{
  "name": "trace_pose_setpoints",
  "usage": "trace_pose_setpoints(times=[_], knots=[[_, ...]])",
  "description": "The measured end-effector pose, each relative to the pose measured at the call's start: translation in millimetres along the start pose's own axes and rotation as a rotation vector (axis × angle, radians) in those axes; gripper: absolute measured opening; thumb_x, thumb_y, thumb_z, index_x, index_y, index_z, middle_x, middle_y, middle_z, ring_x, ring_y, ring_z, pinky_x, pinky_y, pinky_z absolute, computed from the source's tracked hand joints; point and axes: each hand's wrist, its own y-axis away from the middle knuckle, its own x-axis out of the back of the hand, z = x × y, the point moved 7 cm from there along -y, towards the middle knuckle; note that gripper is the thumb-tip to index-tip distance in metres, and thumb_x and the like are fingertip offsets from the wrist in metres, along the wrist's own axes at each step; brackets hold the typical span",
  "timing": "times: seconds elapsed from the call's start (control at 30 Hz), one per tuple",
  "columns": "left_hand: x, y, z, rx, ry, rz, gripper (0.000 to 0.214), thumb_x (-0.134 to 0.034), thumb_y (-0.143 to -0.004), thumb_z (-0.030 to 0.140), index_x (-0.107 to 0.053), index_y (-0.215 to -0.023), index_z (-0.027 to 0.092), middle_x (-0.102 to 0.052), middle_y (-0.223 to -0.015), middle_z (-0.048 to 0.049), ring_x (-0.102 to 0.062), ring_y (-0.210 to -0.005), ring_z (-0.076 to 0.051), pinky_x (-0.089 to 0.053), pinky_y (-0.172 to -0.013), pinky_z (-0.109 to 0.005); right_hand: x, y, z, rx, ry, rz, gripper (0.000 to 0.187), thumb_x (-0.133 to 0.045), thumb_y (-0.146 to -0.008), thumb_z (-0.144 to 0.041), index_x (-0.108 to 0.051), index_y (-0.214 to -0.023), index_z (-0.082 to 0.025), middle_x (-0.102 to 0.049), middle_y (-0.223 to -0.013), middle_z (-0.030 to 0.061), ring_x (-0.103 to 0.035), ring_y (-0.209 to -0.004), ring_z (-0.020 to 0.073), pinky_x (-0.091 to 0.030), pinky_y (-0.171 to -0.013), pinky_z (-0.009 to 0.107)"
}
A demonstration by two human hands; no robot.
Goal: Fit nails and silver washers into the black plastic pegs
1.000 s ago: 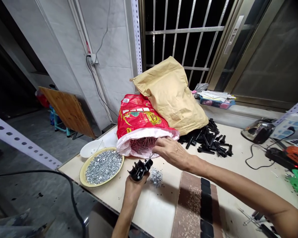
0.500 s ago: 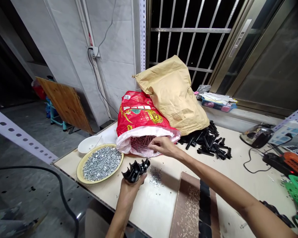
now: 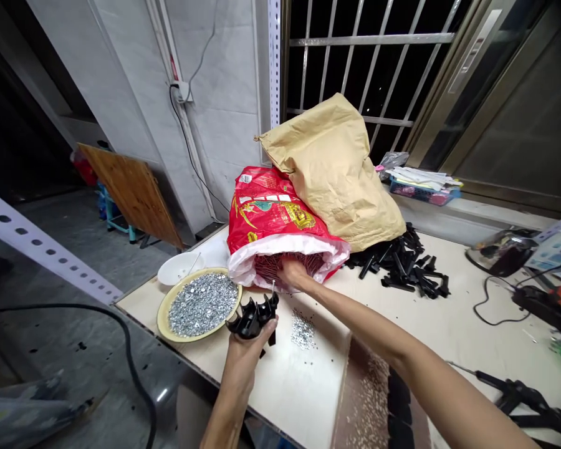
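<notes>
One white bowl (image 3: 171,270) sits beside one yellow dish (image 3: 163,313) of countless washers (image 3: 203,304). The left hand (image 3: 243,355) grips one black plastic cluster (image 3: 250,320) above the table, a single pin (image 3: 273,286) upright at it. One red bag (image 3: 275,209) holds uncounted reddish rods (image 3: 265,269); the right hand (image 3: 293,272) reaches in, its fingers hidden, grip impossible to tell. One small washer heap (image 3: 303,330) and one tan sack (image 3: 341,174) follow.

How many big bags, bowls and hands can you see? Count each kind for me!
Big bags: 2 (red bag, tan bag)
Bowls: 2 (yellow bowl, white bowl)
Hands: 2 (left hand, right hand)
Total: 6
</notes>
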Motion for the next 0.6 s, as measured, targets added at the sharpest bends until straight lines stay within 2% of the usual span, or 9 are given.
trace_pose_setpoints(times=[0.07, 0.17, 0.27, 0.33, 0.4, 0.47, 0.53, 0.6], knots=[[-3.6, -3.7, -6.4, 0.013, 0.017, -0.024, 0.046, -0.083, -0.054, 0.032, -0.071, -0.094, 0.014, -0.073, -0.096, -0.0108, -0.066, -0.097, -0.026, -0.046, -0.091, -0.034, 12.2, 19.9, 14.2, 0.036, -0.028, 0.010, 0.042, -0.051, -0.078, -0.013, -0.055, -0.120, -0.012, -0.066, -0.084, 0.0081, -0.060, -0.076, 0.0180, -0.042, -0.066, 0.024], [-13.5, -6.5, -15.8, 0.079, 0.039, -0.065, 0.042, -0.084, -0.051, 0.032, -0.072, -0.086, 0.013, -0.073, -0.089, -0.0105, -0.067, -0.089, -0.025, -0.049, -0.086, -0.034, 43.2, 60.9, 21.3, 0.218, -0.210, 0.124, 0.057, -0.049, -0.079, -0.011, -0.040, -0.135, -0.019, -0.060, -0.074, -0.0019, -0.055, -0.066, 0.0124, -0.041, -0.065, 0.022], [-24.8, -6.2, -22.5, 0.145, 0.046, -0.095, 0.042, -0.085, -0.049, 0.032, -0.072, -0.083, 0.012, -0.073, -0.085, -0.0096, -0.068, -0.084, -0.023, -0.050, -0.083, -0.033, 85.2, 100.4, 21.4, 0.368, -0.513, 0.301, 0.055, -0.048, -0.082, -0.013, -0.036, -0.136, -0.019, -0.054, -0.072, -0.0042, -0.050, -0.061, 0.0099, -0.040, -0.063, 0.021], [-31.1, -4.6, -22.9, 0.139, 0.010, -0.110, 0.043, -0.085, -0.049, 0.032, -0.072, -0.085, 0.012, -0.073, -0.088, -0.0101, -0.067, -0.086, -0.023, -0.049, -0.084, -0.032, 107.2, 116.5, 18.3, 0.407, -0.596, 0.340, 0.055, -0.048, -0.084, -0.015, -0.035, -0.137, -0.019, -0.053, -0.075, -0.0035, -0.049, -0.064, 0.0098, -0.041, -0.064, 0.022], [-34.2, -2.3, -19.7, 0.098, -0.054, -0.099, 0.046, -0.084, -0.051, 0.033, -0.072, -0.090, 0.011, -0.073, -0.092, -0.0111, -0.067, -0.091, -0.023, -0.048, -0.086, -0.032, 123.1, 126.2, 10.0, 0.459, -0.571, 0.323, 0.050, -0.050, -0.086, -0.016, -0.040, -0.135, -0.018, -0.053, -0.077, -0.0023, -0.049, -0.067, 0.0103, -0.042, -0.066, 0.023], [-34.8, 0.0, -14.5, 0.055, -0.138, -0.072, 0.048, -0.082, -0.053, 0.034, -0.071, -0.093, 0.010, -0.073, -0.093, -0.0119, -0.066, -0.092, -0.024, -0.048, -0.085, -0.032, 131.8, 132.9, -0.9, 0.532, -0.486, 0.265, 0.035, -0.053, -0.088, -0.018, -0.054, -0.122, -0.016, -0.056, -0.080, 0.0004, -0.051, -0.071, 0.0110, -0.042, -0.069, 0.024], [-34.2, 1.7, -9.3, 0.028, -0.225, -0.042, 0.048, -0.081, -0.054, 0.036, -0.071, -0.093, 0.010, -0.073, -0.091, -0.0123, -0.066, -0.090, -0.025, -0.048, -0.082, -0.032, 134.8, 139.0, -11.7, 0.615, -0.374, 0.203, 0.020, -0.053, -0.090, -0.021, -0.064, -0.106, -0.016, -0.057, -0.085, 0.0032, -0.053, -0.076, 0.0117, -0.042, -0.070, 0.024], [-34.5, 2.1, -4.6, 0.006, -0.288, -0.027, 0.047, -0.081, -0.053, 0.036, -0.072, -0.090, 0.010, -0.073, -0.089, -0.0122, -0.067, -0.088, -0.025, -0.049, -0.079, -0.032, 134.8, 143.8, -20.4, 0.681, -0.241, 0.168, 0.018, -0.052, -0.092, -0.024, -0.067, -0.099, -0.017, -0.056, -0.089, 0.0043, -0.053, -0.080, 0.0122, -0.040, -0.070, 0.023]])
